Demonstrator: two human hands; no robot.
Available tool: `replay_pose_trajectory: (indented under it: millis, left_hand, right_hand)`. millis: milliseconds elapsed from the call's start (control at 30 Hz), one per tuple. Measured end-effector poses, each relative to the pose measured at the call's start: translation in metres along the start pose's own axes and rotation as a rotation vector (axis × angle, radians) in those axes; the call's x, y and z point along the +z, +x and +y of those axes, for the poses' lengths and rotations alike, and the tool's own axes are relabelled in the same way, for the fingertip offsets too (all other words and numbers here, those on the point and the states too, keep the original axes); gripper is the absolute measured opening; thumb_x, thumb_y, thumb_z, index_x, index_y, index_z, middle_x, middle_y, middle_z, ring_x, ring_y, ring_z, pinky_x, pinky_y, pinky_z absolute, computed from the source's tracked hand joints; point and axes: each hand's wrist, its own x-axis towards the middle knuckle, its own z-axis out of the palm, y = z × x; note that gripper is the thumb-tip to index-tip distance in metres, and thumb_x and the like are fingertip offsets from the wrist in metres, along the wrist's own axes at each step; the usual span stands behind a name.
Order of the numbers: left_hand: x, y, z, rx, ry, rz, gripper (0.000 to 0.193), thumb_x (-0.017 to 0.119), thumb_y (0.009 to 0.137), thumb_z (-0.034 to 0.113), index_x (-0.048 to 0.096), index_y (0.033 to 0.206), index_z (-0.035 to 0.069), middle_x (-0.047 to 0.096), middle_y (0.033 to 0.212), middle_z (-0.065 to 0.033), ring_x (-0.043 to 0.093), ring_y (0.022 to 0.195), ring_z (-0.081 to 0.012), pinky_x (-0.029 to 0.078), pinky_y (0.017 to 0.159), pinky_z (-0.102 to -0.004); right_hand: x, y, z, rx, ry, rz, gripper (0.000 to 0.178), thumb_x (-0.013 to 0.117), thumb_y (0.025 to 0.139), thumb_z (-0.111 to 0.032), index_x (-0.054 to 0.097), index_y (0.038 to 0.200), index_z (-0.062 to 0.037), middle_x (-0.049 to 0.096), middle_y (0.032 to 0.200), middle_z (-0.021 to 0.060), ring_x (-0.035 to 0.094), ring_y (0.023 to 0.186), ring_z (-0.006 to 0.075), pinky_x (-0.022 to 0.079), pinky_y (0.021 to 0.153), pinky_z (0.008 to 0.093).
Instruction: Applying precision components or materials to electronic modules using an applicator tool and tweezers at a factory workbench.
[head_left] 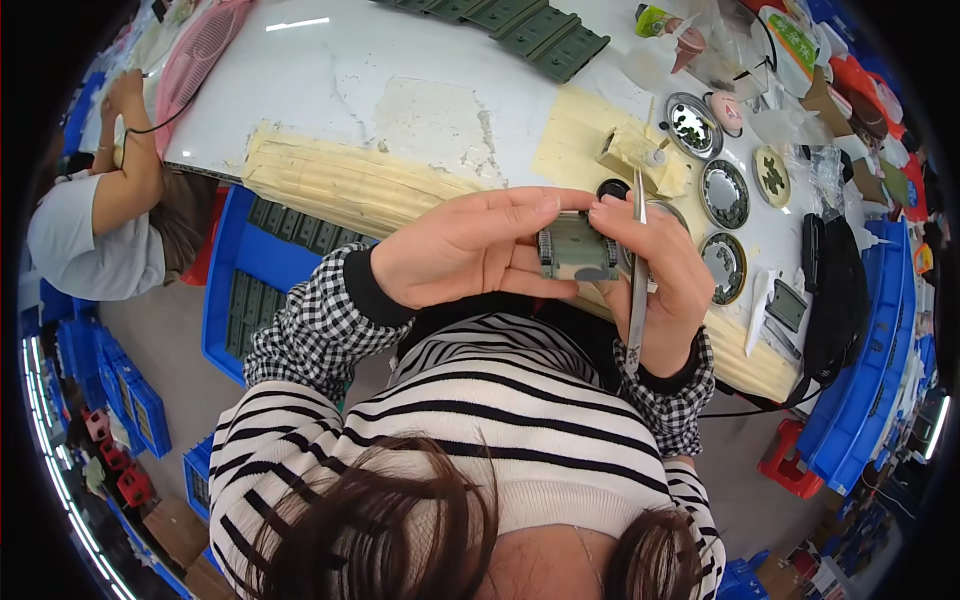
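The left hand [472, 243] and right hand [668, 275] grip a small green camouflaged model [577, 252] between them, above the worktop's [335, 80] yellowish near edge [340, 172]; the right also holds metal tweezers [638, 290]. Round dishes [725, 195] crowd the right side; open white surface stretches forward-left, beyond that edge.

The person's two hands come close together in front of the torso [500, 400]. The left forearm [318, 312] reaches in from the left; the left hand [455, 248] lies palm upward, thumb stretched rightward on the far side, fingers extended on the near side in a pinching hold. The right forearm [670, 405] rises from the near side, its wrist bent leftward, and the right hand [668, 275] grips with fingers curled.
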Motion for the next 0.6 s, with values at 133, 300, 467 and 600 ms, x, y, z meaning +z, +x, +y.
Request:
replay_pose_trajectory:
  millis: [133, 300, 467, 600]
  left_hand:
    - [0.004, -0.001, -0.005, -0.19, -0.002, -0.021, 0.076, 0.019, 0.1, 0.057, 0.036, 0.136, -0.008, 0.059, 0.117, -0.0251, 0.062, 0.108, -0.0347, 0.049, 0.098, -0.0417]
    - [0.001, 0.0, -0.009, -0.245, -0.05, -0.038, 0.067, 0.022, 0.099, 0.059, 0.035, 0.132, 0.003, 0.063, 0.103, -0.029, 0.067, 0.099, -0.033, 0.055, 0.088, -0.0363]
    - [-0.002, -0.001, -0.012, -0.296, -0.025, -0.024, 0.07, 0.023, 0.098, 0.061, 0.031, 0.132, 0.002, 0.063, 0.099, -0.0284, 0.068, 0.094, -0.0324, 0.056, 0.084, -0.0368]
    - [-0.002, 0.0, -0.011, -0.295, 0.002, -0.018, 0.073, 0.023, 0.097, 0.062, 0.027, 0.133, -0.001, 0.063, 0.096, -0.0285, 0.069, 0.091, -0.0319, 0.057, 0.081, -0.036]
  right_hand:
    - [0.0, 0.004, -0.005, 0.099, 0.088, 0.078, 0.037, 0.079, 0.061, 0.001, 0.068, 0.097, -0.003, 0.066, 0.08, 0.0095, 0.06, 0.068, 0.0232, 0.048, 0.063, 0.03]
    - [0.001, 0.003, -0.009, 0.155, 0.123, 0.105, 0.035, 0.08, 0.062, 0.001, 0.068, 0.095, -0.0031, 0.063, 0.073, 0.0094, 0.06, 0.065, 0.0202, 0.046, 0.06, 0.0294]
    - [0.002, -0.001, -0.011, 0.185, 0.11, 0.104, 0.034, 0.081, 0.063, 0.002, 0.068, 0.094, -0.0029, 0.063, 0.072, 0.0093, 0.06, 0.065, 0.02, 0.046, 0.059, 0.0291]
    - [0.002, -0.001, -0.013, 0.228, 0.128, 0.101, 0.034, 0.081, 0.062, 0.001, 0.068, 0.094, -0.003, 0.063, 0.072, 0.009, 0.06, 0.065, 0.0198, 0.046, 0.059, 0.0287]
